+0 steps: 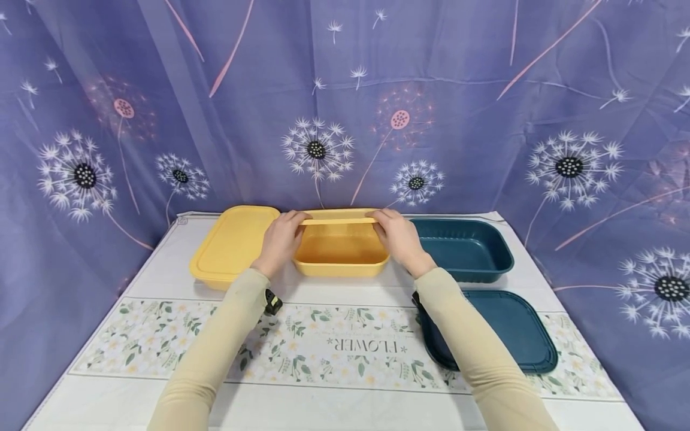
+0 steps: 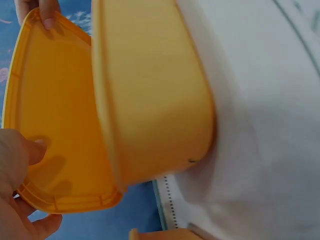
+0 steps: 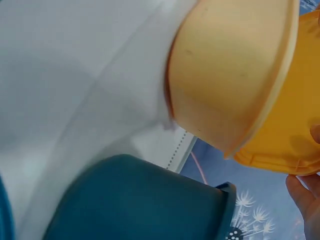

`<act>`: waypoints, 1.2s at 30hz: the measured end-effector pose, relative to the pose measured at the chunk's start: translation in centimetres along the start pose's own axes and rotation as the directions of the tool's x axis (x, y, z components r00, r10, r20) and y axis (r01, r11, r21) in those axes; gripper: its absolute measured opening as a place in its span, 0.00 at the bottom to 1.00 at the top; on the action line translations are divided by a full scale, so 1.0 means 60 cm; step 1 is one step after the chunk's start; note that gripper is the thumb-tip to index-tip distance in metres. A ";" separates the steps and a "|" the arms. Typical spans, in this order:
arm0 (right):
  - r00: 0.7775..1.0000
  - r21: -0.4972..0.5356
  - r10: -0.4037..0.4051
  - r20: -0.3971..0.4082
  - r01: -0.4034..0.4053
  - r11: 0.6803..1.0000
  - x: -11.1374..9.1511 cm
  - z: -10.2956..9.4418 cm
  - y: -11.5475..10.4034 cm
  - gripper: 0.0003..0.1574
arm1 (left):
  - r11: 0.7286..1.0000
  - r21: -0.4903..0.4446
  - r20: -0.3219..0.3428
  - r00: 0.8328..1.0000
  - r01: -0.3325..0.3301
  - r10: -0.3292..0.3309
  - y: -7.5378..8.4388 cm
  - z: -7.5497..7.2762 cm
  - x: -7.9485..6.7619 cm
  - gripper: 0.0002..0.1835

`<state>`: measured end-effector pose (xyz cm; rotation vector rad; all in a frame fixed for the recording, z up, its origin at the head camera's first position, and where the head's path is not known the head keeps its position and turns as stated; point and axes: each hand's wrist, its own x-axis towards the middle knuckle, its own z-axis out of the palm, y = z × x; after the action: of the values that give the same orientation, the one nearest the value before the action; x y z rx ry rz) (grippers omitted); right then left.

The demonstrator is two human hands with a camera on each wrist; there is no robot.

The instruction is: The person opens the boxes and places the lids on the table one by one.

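Both hands hold a yellow lid [image 1: 339,216] by its two ends, tilted up over the back of an open yellow container [image 1: 341,270]. My left hand [image 1: 281,238] grips the lid's left end, thumb on the inner face and fingers behind, as the left wrist view shows. The right hand [image 1: 400,237] grips the opposite end likewise. In the left wrist view the lid [image 2: 65,120] slants away from the container's rim, its far edge close to that rim. The container [image 3: 225,75] stands upright on the table.
A second yellow container with its lid on [image 1: 237,239] stands at left. To the right sits an open dark teal container [image 1: 463,275], with its teal lid [image 1: 512,329] lying in front, partly behind the right sleeve. A patterned purple curtain [image 1: 356,60] hangs behind the table.
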<state>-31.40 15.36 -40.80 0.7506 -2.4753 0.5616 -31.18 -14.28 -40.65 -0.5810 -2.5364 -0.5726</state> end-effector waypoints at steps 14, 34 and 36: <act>0.997 -0.006 -0.016 -0.070 0.016 1.000 0.025 -0.037 -0.006 0.17 | 0.999 0.015 -0.089 0.995 -0.049 0.050 0.021 -0.052 0.032 0.12; 0.983 0.016 -0.044 -0.176 0.048 0.999 0.038 -0.088 -0.027 0.16 | 0.993 0.032 -0.172 0.978 -0.111 0.115 0.039 -0.090 0.045 0.12; 0.980 0.019 -0.041 -0.193 0.045 0.999 0.038 -0.092 -0.029 0.17 | 0.994 0.027 -0.185 0.976 -0.107 0.110 0.041 -0.096 0.045 0.12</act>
<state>-30.19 15.94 -34.76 0.7210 -2.2737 0.6173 -30.13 -14.29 -33.90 -0.6257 -2.3157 -0.5399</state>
